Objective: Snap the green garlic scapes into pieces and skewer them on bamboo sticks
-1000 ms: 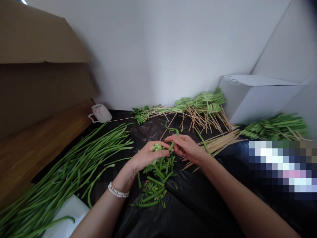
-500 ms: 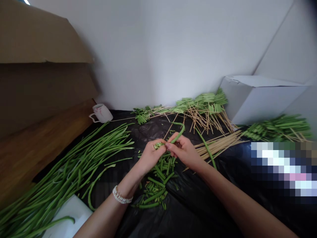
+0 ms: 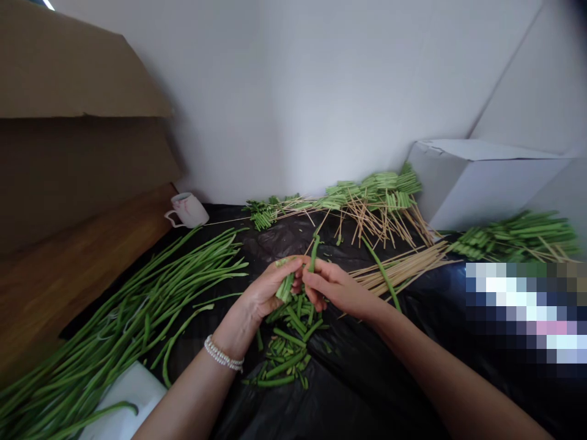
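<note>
Bean pieces (image 3: 285, 288) in left hand (image 3: 261, 293), slender bean (image 3: 314, 253) in right hand (image 3: 337, 288).

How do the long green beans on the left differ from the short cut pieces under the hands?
The long, thin whole green beans run full length, while the short cut green bean pieces are stubby segments. The long beans lie in a loose, roughly parallel fan; the short pieces sit in a small, jumbled heap at crossed angles. Both are bright green and rest on black plastic sheeting.
</note>
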Available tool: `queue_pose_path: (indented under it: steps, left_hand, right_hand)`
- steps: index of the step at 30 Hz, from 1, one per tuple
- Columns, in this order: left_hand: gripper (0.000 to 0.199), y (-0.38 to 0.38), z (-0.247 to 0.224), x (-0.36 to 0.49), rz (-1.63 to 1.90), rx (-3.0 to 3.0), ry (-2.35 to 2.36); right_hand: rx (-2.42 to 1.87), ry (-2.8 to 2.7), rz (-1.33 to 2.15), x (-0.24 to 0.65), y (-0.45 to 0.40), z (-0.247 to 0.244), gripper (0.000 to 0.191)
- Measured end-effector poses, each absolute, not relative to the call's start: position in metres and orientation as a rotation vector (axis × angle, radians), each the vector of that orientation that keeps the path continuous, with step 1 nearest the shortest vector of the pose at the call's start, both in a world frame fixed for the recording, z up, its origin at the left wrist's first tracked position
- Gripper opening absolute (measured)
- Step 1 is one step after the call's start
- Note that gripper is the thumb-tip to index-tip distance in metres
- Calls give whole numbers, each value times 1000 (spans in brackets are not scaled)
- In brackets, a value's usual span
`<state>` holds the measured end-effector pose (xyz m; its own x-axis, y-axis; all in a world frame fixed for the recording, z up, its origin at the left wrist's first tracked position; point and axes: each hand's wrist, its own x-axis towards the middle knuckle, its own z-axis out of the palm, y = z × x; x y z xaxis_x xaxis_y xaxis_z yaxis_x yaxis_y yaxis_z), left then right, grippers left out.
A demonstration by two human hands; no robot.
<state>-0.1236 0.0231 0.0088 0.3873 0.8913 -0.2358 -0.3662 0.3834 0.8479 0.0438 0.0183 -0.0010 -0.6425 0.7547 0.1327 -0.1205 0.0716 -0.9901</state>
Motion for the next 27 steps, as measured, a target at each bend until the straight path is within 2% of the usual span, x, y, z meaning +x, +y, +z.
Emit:
queue_pose_path:
  steps: [3, 7, 11, 16, 22, 27]
  left_hand:
    - [32, 24, 5, -121, 944, 849, 895]
    - [29, 25, 8, -121, 1061, 913, 945]
    - [24, 23, 14, -125, 1004, 1057, 929]
    - [28, 17, 16, -124, 733, 1160, 907]
    - [28, 19, 12, -123, 770, 1208, 1001]
    - [20, 19, 11, -124, 771, 1385, 1046]
  right_hand:
    - [-790, -1866, 1485, 41, 17, -6, 23]
    - [-935, -1849, 1320, 41, 21, -12, 30]
    - [-914, -1584, 1339, 48, 30, -8, 36]
    - [-703, -1405, 1516, 53, 32, 1, 28]
    - [-890, -1356, 1257, 52, 33, 0, 27]
    - [-913, -1432, 1340, 50, 31, 0, 26]
